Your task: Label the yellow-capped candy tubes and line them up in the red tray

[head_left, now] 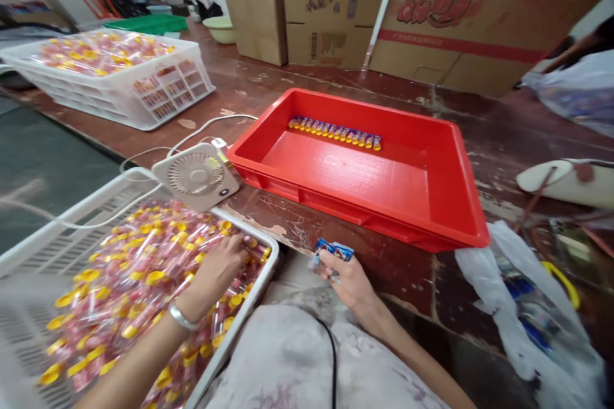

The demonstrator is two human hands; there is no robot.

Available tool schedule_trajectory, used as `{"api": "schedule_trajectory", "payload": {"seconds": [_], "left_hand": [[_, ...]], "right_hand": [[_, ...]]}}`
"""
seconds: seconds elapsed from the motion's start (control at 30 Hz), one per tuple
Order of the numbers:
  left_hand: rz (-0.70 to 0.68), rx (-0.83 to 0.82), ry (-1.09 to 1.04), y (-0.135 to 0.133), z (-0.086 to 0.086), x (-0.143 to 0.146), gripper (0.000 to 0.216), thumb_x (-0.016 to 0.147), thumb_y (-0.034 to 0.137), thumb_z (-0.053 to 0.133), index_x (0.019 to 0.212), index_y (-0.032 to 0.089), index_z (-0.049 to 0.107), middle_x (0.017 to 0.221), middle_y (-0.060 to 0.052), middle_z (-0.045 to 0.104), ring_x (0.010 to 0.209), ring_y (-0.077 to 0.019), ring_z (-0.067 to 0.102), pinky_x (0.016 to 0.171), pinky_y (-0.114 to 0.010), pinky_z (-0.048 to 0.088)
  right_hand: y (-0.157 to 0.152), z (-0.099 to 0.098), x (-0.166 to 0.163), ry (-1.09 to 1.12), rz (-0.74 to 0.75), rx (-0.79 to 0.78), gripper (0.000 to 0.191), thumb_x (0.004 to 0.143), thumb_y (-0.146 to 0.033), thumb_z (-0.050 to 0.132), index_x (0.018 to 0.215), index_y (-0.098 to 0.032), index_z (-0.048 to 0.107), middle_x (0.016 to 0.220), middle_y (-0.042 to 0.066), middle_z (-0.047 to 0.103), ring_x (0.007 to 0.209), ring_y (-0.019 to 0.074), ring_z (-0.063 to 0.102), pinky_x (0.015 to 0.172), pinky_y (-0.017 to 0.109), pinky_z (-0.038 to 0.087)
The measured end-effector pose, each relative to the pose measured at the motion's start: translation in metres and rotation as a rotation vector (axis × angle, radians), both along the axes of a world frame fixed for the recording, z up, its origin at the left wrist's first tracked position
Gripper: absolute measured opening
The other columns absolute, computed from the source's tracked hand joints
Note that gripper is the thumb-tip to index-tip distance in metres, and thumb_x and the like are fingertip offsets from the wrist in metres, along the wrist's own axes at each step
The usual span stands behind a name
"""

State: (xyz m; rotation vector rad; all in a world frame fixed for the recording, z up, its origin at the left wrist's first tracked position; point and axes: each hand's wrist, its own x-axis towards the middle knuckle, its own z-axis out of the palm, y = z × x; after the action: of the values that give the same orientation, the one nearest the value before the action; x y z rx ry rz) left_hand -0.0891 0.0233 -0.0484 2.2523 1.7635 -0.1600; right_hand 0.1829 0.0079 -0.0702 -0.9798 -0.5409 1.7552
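Observation:
My left hand [225,262], a silver bangle on its wrist, reaches into a white slatted basket [271,255]. The basket holds a heap of small clear tubes [153,278] with pink contents and yellow caps. Its fingers are curled together at one tube near the basket's right corner, and the fingertips are partly hidden. Above my lap, my right hand [348,275] is closed on small blue printed plastic wrappers [333,248]. Beyond it stands a red tray [336,204]. Along its far inner wall lies a row of several tubes in blue wrappers [336,132].
A small fan [196,176] with a white cable stands between basket and tray. Another full white crate [158,92] is at the back left. Cardboard boxes [330,45] line the back. At right lie a plastic bag [527,319] and a white pouch [570,180].

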Motion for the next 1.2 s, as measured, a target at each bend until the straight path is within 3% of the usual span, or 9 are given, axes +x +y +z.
{"api": "schedule_trajectory", "payload": {"seconds": [0.1,0.2,0.3,0.43,0.6,0.97,1.2], "left_hand": [[-0.030,0.064,-0.061,0.004,-0.004,-0.003,0.030,0.088,0.015,0.046,0.101,0.018,0.073,0.110,-0.017,0.063,0.103,-0.0311,0.058,0.090,-0.044,0.047],[0.160,0.087,-0.398,-0.003,-0.001,0.004,0.033,0.089,0.037,0.052,0.111,0.019,0.070,0.114,-0.014,0.066,0.101,-0.0295,0.063,0.087,-0.040,0.051],[0.370,-0.097,-0.832,-0.021,0.010,0.029,0.043,0.083,0.053,0.062,0.112,0.022,0.068,0.098,-0.006,0.072,0.082,-0.0234,0.068,0.073,-0.032,0.054],[0.398,-0.299,-1.086,-0.039,0.020,0.072,0.043,0.078,0.049,0.070,0.110,0.019,0.069,0.084,-0.004,0.072,0.067,-0.0179,0.063,0.059,-0.026,0.050],[0.396,-0.237,-1.120,-0.044,0.013,0.099,0.035,0.078,0.046,0.072,0.102,0.020,0.072,0.094,-0.006,0.073,0.080,-0.0206,0.067,0.068,-0.028,0.053],[0.353,-0.171,-1.086,-0.042,0.008,0.107,0.030,0.083,0.045,0.069,0.104,0.023,0.071,0.098,-0.005,0.069,0.085,-0.0205,0.066,0.075,-0.030,0.053],[0.418,-0.236,-1.172,-0.040,0.014,0.107,0.035,0.077,0.043,0.074,0.103,0.020,0.065,0.092,-0.004,0.068,0.083,-0.0203,0.066,0.071,-0.030,0.054]], "right_hand": [[0.001,-0.001,0.001,0.019,-0.034,-0.002,0.037,0.063,-0.034,0.086,0.057,-0.019,0.052,0.049,-0.007,0.045,0.046,0.0079,0.038,0.048,0.023,0.034],[0.004,-0.001,0.002,0.053,-0.068,-0.021,0.036,0.062,-0.034,0.087,0.059,-0.019,0.054,0.050,-0.008,0.045,0.047,0.0071,0.036,0.048,0.023,0.032],[0.007,0.000,0.001,0.101,-0.089,-0.038,0.037,0.061,-0.033,0.088,0.060,-0.019,0.054,0.050,-0.008,0.044,0.047,0.0068,0.033,0.048,0.022,0.031],[0.008,0.002,0.001,0.158,-0.147,-0.099,0.039,0.059,-0.031,0.090,0.061,-0.019,0.053,0.051,-0.009,0.041,0.047,0.0065,0.031,0.047,0.022,0.029],[0.008,0.007,0.004,0.214,-0.203,-0.136,0.040,0.060,-0.032,0.090,0.061,-0.018,0.052,0.049,-0.009,0.041,0.048,0.0067,0.031,0.046,0.021,0.028],[0.001,0.014,-0.001,0.268,-0.190,-0.098,0.036,0.062,-0.031,0.089,0.063,-0.018,0.055,0.051,-0.009,0.042,0.049,0.0075,0.033,0.048,0.021,0.032],[0.000,0.000,-0.003,-0.083,-0.130,0.136,0.031,0.067,-0.038,0.085,0.063,-0.017,0.063,0.054,-0.005,0.052,0.050,0.0087,0.040,0.049,0.024,0.035]]}}
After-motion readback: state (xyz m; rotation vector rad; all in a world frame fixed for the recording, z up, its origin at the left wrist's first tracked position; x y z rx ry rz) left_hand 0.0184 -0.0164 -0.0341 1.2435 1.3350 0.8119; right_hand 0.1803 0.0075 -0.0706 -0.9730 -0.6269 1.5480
